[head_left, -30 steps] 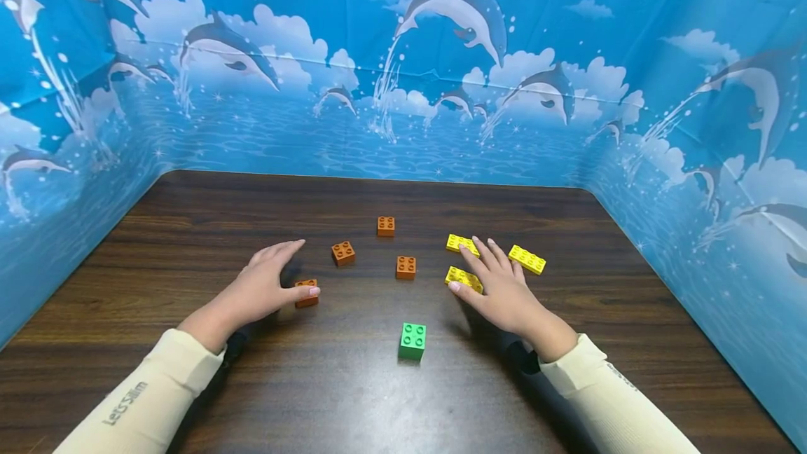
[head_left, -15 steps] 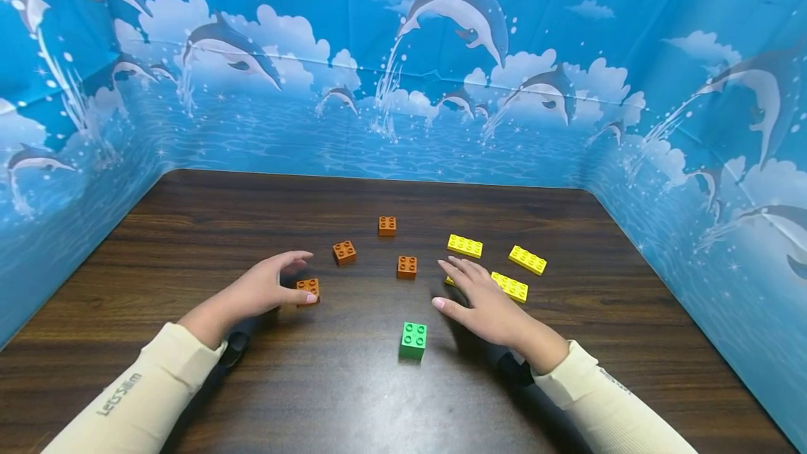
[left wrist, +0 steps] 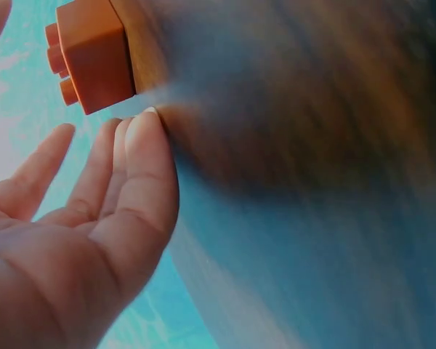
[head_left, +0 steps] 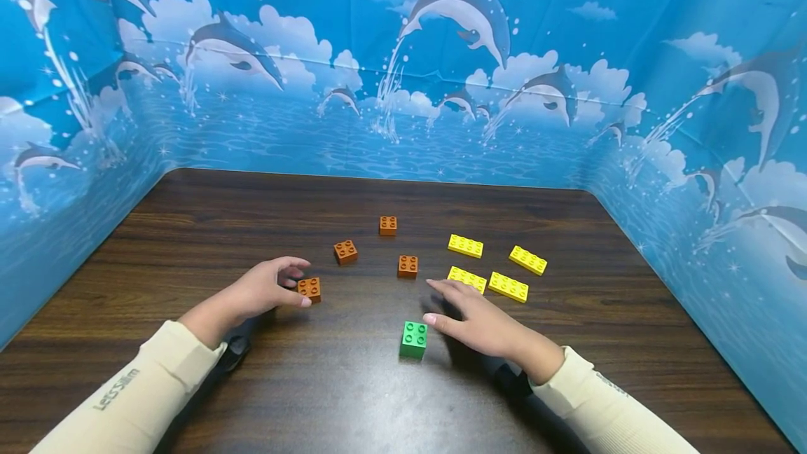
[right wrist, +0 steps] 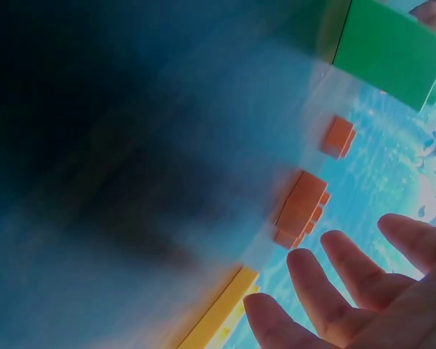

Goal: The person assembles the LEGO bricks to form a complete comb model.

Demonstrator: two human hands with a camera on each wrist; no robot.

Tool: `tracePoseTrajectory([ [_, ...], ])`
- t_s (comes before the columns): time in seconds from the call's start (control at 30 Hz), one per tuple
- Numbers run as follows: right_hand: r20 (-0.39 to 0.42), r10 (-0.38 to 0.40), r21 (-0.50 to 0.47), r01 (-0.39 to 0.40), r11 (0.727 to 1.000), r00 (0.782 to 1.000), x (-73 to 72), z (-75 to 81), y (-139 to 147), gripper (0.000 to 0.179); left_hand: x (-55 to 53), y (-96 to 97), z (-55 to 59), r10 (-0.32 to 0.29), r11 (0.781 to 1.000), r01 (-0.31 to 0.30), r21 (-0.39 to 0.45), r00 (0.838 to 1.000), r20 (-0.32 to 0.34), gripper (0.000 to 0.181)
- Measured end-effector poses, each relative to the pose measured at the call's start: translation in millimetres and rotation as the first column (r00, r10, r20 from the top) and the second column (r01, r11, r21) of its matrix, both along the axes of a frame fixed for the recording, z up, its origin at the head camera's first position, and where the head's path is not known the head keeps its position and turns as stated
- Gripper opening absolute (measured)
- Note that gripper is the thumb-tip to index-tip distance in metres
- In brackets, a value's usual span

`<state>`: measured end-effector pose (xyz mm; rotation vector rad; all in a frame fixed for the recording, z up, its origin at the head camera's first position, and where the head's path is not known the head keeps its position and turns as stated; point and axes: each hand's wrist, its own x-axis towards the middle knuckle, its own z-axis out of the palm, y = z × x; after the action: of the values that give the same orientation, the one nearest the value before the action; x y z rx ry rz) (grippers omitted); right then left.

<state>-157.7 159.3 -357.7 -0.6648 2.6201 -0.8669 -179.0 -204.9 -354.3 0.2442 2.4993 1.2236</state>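
Observation:
My left hand (head_left: 255,293) is at the left side of an orange two-by-two toy brick (head_left: 309,289), thumb in front of it and fingers behind. In the left wrist view the fingertips (left wrist: 145,123) stop just short of that brick, which sits studs up on the table. My right hand (head_left: 476,321) hovers, fingers spread and holding nothing, with its thumb at the top right of a taller green two-by-two brick (head_left: 413,340). The green brick (right wrist: 389,51) appears large in the right wrist view, apart from the fingers there.
Three more orange bricks, one left (head_left: 345,251), one far (head_left: 387,225) and one central (head_left: 408,266), stand on the dark wooden table (head_left: 302,398). Several flat yellow two-by-four bricks (head_left: 508,286) lie beyond my right hand. A dolphin-print curtain (head_left: 403,125) encloses the table's far side and flanks.
My right hand has moved from over the yellow bricks toward the green brick, uncovering them. The left hand has lowered, and its fingers have drawn in around the near orange brick.

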Motion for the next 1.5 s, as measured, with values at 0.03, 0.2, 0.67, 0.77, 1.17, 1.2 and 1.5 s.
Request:
tracePoseTrajectory([
  [0.03,0.005,0.001,0.002,-0.001,1.0,1.0,0.7,0.1,0,0.071,0.1,-0.1,-0.3,0.008,1.0,-0.008,0.0,1.0,0.007,0.074],
  [0.2,0.04,0.007,-0.014,-0.006,1.0,0.999,3.3,1.0,-2,0.069,-0.3,0.5,0.3,0.04,0.999,-0.041,0.018,0.997,0.059,0.07],
  [0.67,0.163,0.063,-0.138,-0.04,0.99,0.985,3.5,-6.2,-9,0.066,-4.5,4.5,-0.5,0.098,0.994,-0.102,0.026,0.988,0.122,0.063],
  [0.77,0.177,0.075,-0.148,-0.049,0.988,0.981,4.0,-6.5,-12,0.063,-4.7,5.3,-0.5,0.097,0.995,-0.1,0.014,0.988,0.116,0.062],
  [1.17,0.18,0.072,-0.121,-0.051,0.991,0.981,7.0,-5.6,-22,0.049,-7.5,9.4,-2.7,0.104,0.995,-0.102,-0.023,0.988,0.111,0.061],
  [1.2,0.18,0.072,-0.121,-0.05,0.991,0.981,7.2,-5.5,-22,0.049,-8.1,9.3,-3.3,0.102,0.995,-0.099,-0.026,0.989,0.11,0.061],
  [1.5,0.185,0.088,-0.131,-0.065,0.989,0.979,8.4,-3.9,-24,0.042,-8.8,10.0,-4.6,0.108,0.994,-0.106,-0.03,0.99,0.088,0.055],
])
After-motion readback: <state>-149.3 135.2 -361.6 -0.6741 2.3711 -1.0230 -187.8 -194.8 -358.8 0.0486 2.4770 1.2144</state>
